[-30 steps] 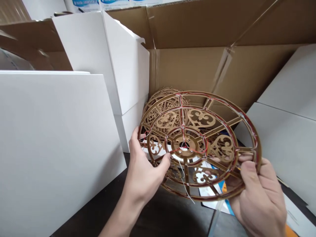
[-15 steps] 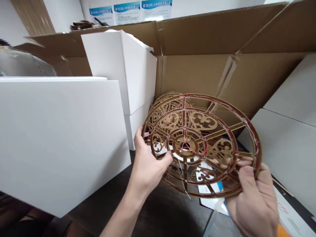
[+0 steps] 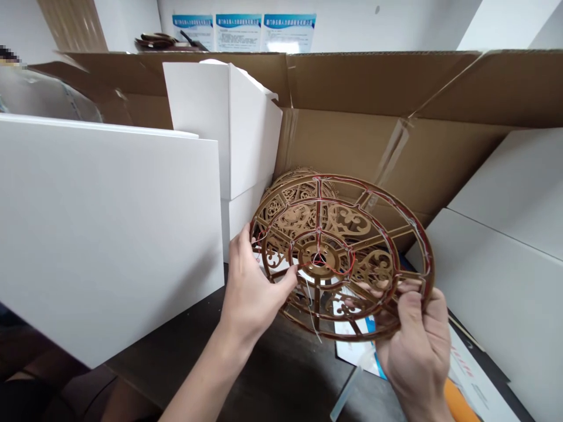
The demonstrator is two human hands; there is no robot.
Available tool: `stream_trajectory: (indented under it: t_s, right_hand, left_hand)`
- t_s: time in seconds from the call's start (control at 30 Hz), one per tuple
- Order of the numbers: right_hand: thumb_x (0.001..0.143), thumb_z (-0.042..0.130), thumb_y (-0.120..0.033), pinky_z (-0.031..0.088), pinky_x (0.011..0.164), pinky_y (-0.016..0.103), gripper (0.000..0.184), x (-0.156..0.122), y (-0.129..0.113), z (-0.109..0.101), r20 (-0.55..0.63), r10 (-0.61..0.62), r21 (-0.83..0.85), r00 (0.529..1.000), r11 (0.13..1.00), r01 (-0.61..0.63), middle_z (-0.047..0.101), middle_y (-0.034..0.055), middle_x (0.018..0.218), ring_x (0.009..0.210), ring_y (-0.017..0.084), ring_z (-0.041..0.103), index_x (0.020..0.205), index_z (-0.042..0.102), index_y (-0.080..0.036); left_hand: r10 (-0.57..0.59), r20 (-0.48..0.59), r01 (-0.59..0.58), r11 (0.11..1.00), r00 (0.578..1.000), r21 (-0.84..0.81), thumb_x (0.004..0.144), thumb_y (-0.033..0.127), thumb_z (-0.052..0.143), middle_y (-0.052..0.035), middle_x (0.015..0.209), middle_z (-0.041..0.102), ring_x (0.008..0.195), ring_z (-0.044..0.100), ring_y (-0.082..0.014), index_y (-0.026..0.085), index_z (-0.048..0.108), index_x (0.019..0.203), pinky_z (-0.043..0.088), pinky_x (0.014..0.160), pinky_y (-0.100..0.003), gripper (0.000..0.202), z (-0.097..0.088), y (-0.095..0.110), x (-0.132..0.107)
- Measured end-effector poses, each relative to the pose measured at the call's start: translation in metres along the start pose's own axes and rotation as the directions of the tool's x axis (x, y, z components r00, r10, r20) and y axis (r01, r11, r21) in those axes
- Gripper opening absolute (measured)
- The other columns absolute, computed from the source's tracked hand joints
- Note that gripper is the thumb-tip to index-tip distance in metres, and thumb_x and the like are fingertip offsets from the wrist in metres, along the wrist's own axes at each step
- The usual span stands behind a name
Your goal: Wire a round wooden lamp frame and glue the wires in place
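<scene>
Both hands hold up a round bronze-coloured openwork frame (image 3: 357,237) with spokes, scroll ornaments, and red and white wires along its rings. My left hand (image 3: 253,281) grips the rim at the left, its thumb laid over the frame toward the hub. At the lower right, my right hand (image 3: 416,340) is closed on the rim, thumb on top and fingers underneath, partly visible through the gaps. A loose white wire hangs below the hub. Behind the frame lies a pile of similar scrollwork pieces (image 3: 299,181), partly hidden by it.
A large white box (image 3: 109,228) stands at the left, with more white boxes (image 3: 250,129) behind it. An opened cardboard carton (image 3: 343,140) rises at the back. White boxes (image 3: 497,246) flank the right. Printed sheets (image 3: 475,369) and a clear strip (image 3: 347,390) lie on the dark table (image 3: 264,375).
The wired frame and both hands appear further left in the view, the right hand most clearly. The camera view has tilted slightly. Both hands keep their hold.
</scene>
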State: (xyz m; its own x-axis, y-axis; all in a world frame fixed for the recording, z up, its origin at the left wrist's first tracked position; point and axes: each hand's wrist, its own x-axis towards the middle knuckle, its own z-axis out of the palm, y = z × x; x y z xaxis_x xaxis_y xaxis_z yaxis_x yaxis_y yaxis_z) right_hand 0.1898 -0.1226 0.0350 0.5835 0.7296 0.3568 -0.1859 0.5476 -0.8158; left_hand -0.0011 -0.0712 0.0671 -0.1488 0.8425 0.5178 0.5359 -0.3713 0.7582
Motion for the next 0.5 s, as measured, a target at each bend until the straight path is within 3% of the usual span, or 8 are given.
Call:
stream_trajectory:
  t_s: [0.37,0.5]
  right_hand:
    - [0.092,0.068,-0.038,0.061,0.058,0.032,0.014,-0.0031,0.0048,-0.0005,-0.005,-0.018,0.022,1.000,1.000,0.018,0.066,-0.0042,0.083,0.067,0.015,0.067,0.094,0.058,-0.028]
    - [0.083,0.077,-0.039,0.061,0.058,0.032,0.022,-0.0023,0.0104,-0.0016,0.005,-0.116,0.072,0.993,0.991,0.115,0.067,-0.0046,0.079,0.065,0.015,0.068,0.090,0.061,-0.026]
  left_hand:
    - [0.002,-0.016,-0.002,1.000,1.000,0.021,0.068,0.039,0.079,-0.0153,0.137,0.045,0.133,0.045,-0.0343,0.018,0.033,0.144,0.042,0.112,-0.056,0.092,0.0039,0.0005,0.0022]
    - [-0.004,-0.037,0.005,1.000,0.999,0.021,0.064,0.032,0.082,-0.0149,0.135,0.045,0.132,0.044,-0.0334,0.018,0.034,0.141,0.044,0.110,-0.054,0.092,0.0059,-0.0009,0.0015]
